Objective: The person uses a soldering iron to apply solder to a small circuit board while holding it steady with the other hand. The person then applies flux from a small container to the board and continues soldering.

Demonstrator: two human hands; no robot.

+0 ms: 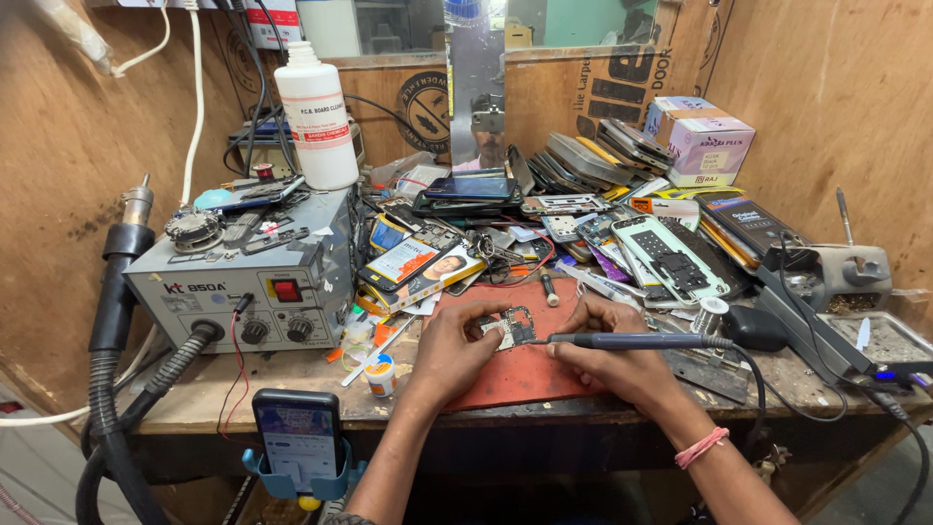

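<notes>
The small phone circuit board (512,328) lies on the red work mat (515,374) in the middle of the bench, just at 1 o'clock from the left hand (457,348), whose fingers are curled and pinch the left edge of the board to hold it flat. The right hand (607,352) is at 3 o'clock from the board, fingers pressed together around a dark soldering iron (632,340) held like a pen; its tip touches the board's right edge, and its cable runs away toward 3 o'clock. At 9 o'clock from the hands stands a grey hot air rework station (248,282) with a red switch, and a white bottle (316,117) stands behind it. At 12 o'clock a heap of opened phones and phone frames (583,209) crowds the mat's far edge. A small round pot (382,374) sits near the left wrist at 9 o'clock, and a phone in a blue holder (297,439) hangs at the bench front, at 7 o'clock.
</notes>
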